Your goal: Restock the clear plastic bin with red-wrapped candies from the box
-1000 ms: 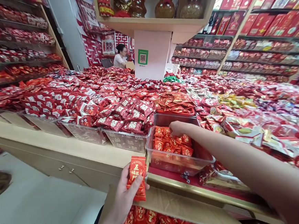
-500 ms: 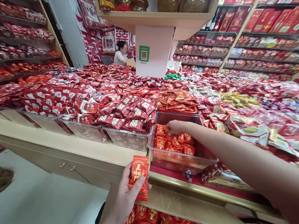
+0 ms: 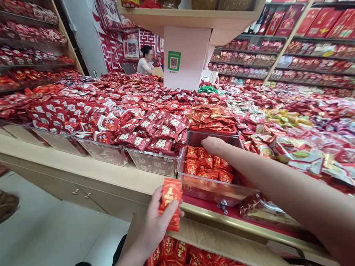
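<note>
My left hand point(image 3: 156, 220) is closed on red candy packets point(image 3: 171, 191) with gold lettering, the thumb pressed across their front. My right hand point(image 3: 213, 145) reaches into a clear plastic bin point(image 3: 212, 189), at the back of the red candy packets point(image 3: 204, 160) lying there. Its fingertips are hidden, so I cannot see whether it grips one. Below my left hand, a cardboard box point(image 3: 226, 242) holds many more loose red packets point(image 3: 187, 257) of the same kind.
Other clear bins point(image 3: 155, 161) heaped with dark red packets line the counter to the left. Mixed sweets point(image 3: 307, 147) spread to the right. A white pillar point(image 3: 188, 72) with a QR sign rises behind. A person point(image 3: 144, 65) sits at the back.
My right hand has shifted slightly up and right, towards the bin's back side. The view has moved a little, and my left hand with the packets appears slightly higher and further right.
</note>
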The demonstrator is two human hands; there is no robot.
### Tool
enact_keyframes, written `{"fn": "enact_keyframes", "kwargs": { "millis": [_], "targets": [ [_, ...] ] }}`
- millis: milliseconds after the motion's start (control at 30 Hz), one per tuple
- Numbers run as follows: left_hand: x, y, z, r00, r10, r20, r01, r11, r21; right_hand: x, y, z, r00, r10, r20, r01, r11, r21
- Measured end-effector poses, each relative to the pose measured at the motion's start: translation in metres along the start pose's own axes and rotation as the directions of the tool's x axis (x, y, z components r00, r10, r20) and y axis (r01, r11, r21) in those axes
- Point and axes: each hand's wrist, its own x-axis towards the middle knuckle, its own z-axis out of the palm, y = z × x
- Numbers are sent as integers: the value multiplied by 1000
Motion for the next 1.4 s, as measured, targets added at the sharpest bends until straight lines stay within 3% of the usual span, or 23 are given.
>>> {"fn": "enact_keyframes", "kwargs": {
  "millis": [100,167,333,567,800,1000,1033,1100,1167,1233,1333,1400],
  "targets": [
    [20,1,15,988,43,148,-59,993,100,-12,1,-4,999,-10,-46,9,1000,-11],
    [28,-1,20,979,77,186,-99,989,111,-22,-2,-5,996,-54,-76,54,999,4],
    [24,-8,14,991,91,97,-106,982,155,-39,-16,7,989,-150,19,149,988,42],
    [26,-11,9,995,92,38,-97,984,146,-26,-21,20,1000,-10,24,6,988,154],
    [26,-14,9,995,72,65,-79,990,113,-37,-17,-3,992,-65,104,54,993,105],
    [27,-15,10,996,84,42,-88,990,108,-51,-10,-28,998,0,-58,10,986,165],
    [27,-15,10,995,88,44,-92,990,107,-54,-11,-29,999,28,-35,-20,979,203],
    [26,-15,10,995,89,45,-93,989,111,-61,-16,-27,990,71,125,-109,940,324],
    [27,-15,9,995,89,40,-93,989,119,-65,-22,-21,933,65,354,-237,850,471],
    [27,-16,8,995,95,41,-99,987,124,-66,-25,-15,868,33,496,-352,745,567],
    [27,-16,8,995,89,39,-93,987,130,-62,-27,-8,819,43,572,-448,671,591],
    [27,-16,8,996,81,41,-86,987,134,-59,-26,-4,831,23,555,-440,639,632]
  ]
}}
